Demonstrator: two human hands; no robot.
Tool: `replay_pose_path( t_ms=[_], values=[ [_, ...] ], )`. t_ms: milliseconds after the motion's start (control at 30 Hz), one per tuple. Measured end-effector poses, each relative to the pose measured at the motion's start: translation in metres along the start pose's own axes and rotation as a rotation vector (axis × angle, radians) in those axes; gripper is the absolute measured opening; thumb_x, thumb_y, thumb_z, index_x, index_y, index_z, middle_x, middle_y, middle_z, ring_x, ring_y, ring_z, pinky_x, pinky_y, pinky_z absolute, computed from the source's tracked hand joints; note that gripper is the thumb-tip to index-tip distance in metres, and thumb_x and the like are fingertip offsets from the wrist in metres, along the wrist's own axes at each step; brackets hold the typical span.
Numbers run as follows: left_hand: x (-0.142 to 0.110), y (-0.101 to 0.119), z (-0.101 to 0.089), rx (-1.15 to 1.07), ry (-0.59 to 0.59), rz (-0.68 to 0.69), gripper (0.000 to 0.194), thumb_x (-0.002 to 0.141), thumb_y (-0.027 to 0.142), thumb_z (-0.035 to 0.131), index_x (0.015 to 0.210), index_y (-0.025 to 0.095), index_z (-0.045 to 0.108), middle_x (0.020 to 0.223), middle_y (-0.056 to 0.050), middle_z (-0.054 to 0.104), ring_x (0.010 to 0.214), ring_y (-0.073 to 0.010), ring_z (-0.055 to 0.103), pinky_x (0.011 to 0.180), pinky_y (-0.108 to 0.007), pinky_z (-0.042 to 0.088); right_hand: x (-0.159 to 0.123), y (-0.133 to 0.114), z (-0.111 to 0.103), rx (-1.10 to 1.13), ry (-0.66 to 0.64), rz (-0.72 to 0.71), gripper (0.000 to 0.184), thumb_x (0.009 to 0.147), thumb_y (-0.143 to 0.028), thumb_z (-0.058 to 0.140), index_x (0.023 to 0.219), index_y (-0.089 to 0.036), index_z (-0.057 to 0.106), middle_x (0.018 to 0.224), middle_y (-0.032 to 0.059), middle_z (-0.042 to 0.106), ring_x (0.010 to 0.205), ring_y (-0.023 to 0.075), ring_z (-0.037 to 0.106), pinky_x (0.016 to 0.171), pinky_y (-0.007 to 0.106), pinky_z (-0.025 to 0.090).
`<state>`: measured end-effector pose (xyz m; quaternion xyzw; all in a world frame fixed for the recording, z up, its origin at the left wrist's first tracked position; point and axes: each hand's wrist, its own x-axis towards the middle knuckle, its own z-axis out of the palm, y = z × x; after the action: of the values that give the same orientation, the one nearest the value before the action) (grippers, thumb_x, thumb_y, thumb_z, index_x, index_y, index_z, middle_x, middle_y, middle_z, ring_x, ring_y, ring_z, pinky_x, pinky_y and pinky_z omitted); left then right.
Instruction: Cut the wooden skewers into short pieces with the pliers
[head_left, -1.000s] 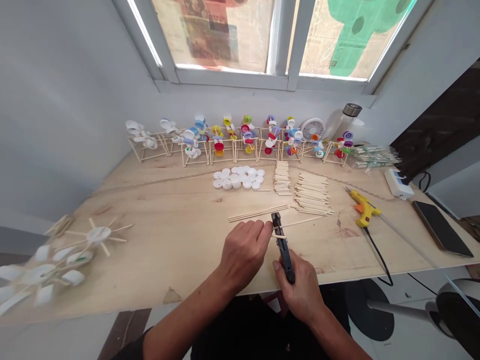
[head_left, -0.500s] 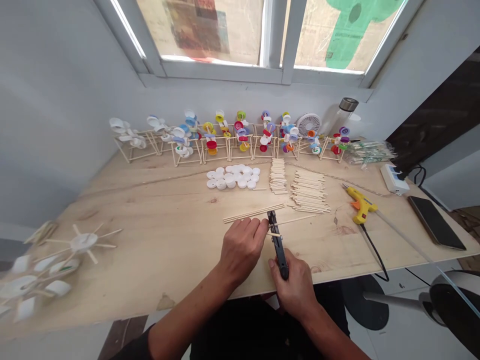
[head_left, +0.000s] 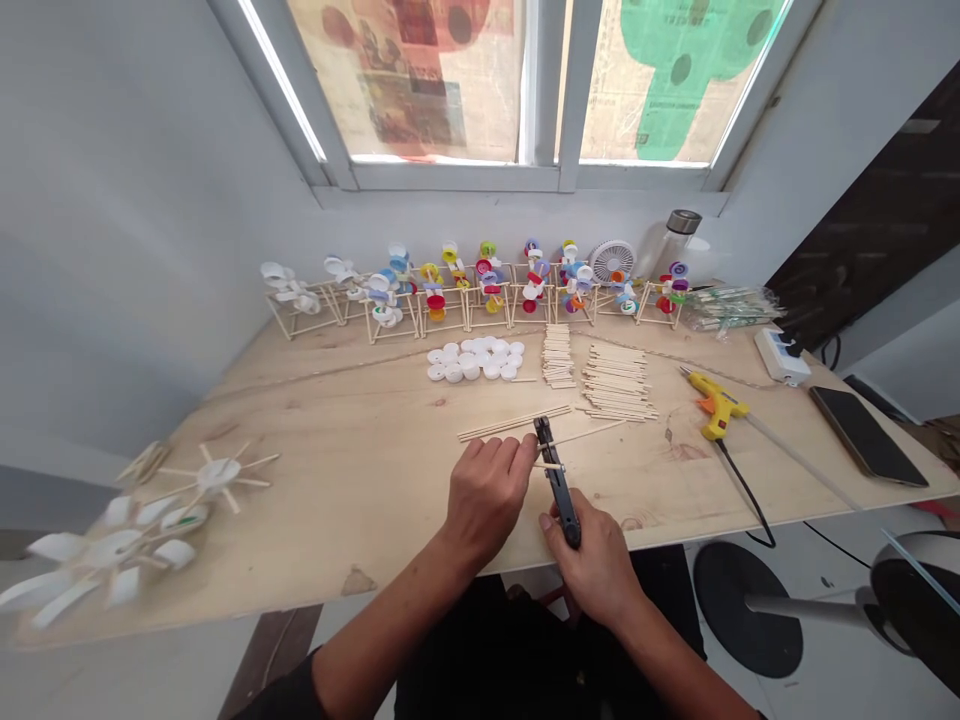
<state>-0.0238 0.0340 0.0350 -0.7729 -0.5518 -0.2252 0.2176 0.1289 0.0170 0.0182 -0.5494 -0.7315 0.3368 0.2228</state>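
My right hand (head_left: 598, 552) is wrapped round the handles of a black plier-like cutter (head_left: 559, 487), whose head points away from me. My left hand (head_left: 486, 492) is closed on a thin wooden stick (head_left: 589, 434) that runs through the cutter's head and sticks out to the right. A short light piece of stick (head_left: 551, 465) shows beside the tool, just below the left fingertips. Just beyond my left knuckles, a few long sticks (head_left: 517, 422) lie side by side on the wooden table (head_left: 337, 450).
White bottle caps (head_left: 471, 366) and two stick piles (head_left: 616, 385) lie ahead. Small bottle-cap wheels on stick frames (head_left: 450, 310) line the wall. A yellow glue gun (head_left: 716, 403) and phone (head_left: 868, 435) lie right; white wheel assemblies (head_left: 112, 552) stand left.
The camera view has tilted and shifted, so the table scene sits slightly to the right on its left side. Hands, cutter and stick keep almost the same arrangement.
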Motion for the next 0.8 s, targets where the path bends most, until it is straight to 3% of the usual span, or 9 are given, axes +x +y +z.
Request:
replay_pose_path(
  t_ms=[333, 633, 800],
  values=[
    [-0.007, -0.013, 0.004, -0.033, 0.100, 0.091, 0.013, 0.085, 0.016, 0.045, 0.092, 0.014, 0.056, 0.059, 0.000, 0.050, 0.055, -0.0119, 0.046, 0.054, -0.027, 0.031, -0.009, -0.005, -0.001, 0.361, -0.201, 0.086, 0.016, 0.083, -0.033, 0.045, 0.079, -0.019, 0.051, 0.055, -0.0050, 0.051, 0.049, 0.0121, 0.052, 0.049, 0.021, 0.039],
    [-0.003, -0.010, -0.019, -0.023, 0.013, 0.050, 0.018, 0.084, 0.012, 0.039, 0.087, 0.016, 0.057, 0.053, 0.003, 0.047, 0.043, -0.0092, 0.040, 0.043, -0.024, 0.026, -0.011, -0.012, -0.010, 0.108, -0.098, 0.019, 0.011, 0.079, -0.030, 0.047, 0.077, -0.021, 0.053, 0.061, -0.0022, 0.059, 0.055, 0.0148, 0.055, 0.055, 0.023, 0.039],
    [-0.005, -0.010, -0.029, -0.189, -0.076, 0.008, 0.020, 0.084, 0.012, 0.037, 0.086, 0.017, 0.056, 0.057, 0.002, 0.055, 0.046, -0.0099, 0.048, 0.045, -0.021, 0.032, -0.014, -0.010, -0.009, -0.019, -0.062, -0.031, 0.012, 0.080, -0.031, 0.045, 0.081, -0.021, 0.052, 0.062, -0.0008, 0.059, 0.056, 0.0166, 0.056, 0.054, 0.024, 0.036]
  ],
)
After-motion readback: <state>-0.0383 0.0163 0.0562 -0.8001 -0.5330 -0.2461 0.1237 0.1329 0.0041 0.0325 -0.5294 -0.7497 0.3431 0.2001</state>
